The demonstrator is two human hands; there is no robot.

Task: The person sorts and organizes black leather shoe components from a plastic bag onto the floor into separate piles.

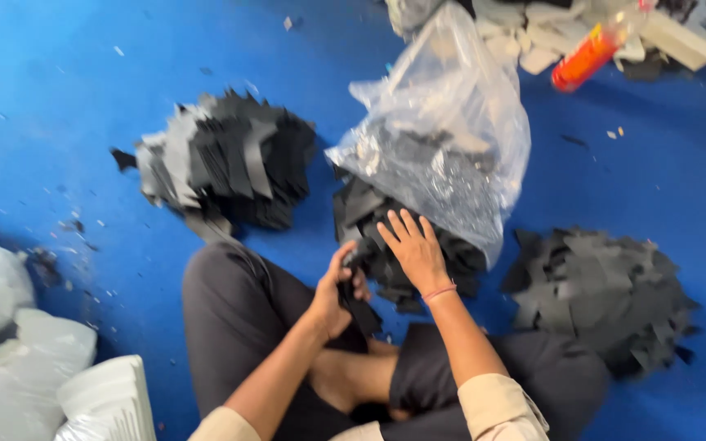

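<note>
Head view, lower centre: the left hand [338,287] is clamped on a few black strips [359,309], while the right hand [415,249] lies flat, fingers spread, on the dark pile [386,237] spilling from a clear plastic bag [443,122]. Further piles sit at left [226,159] and right [598,294] on the blue floor [59,98]. White sacks [10,359] fill the lower left; an orange bottle [586,57] lies at the upper right.

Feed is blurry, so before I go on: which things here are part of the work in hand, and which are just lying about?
In hand:
left hand holding a black strip
right hand on the middle pile
clear plastic bag of dark pieces

Lying about:
left pile
right pile
orange bottle
white sacks
</note>
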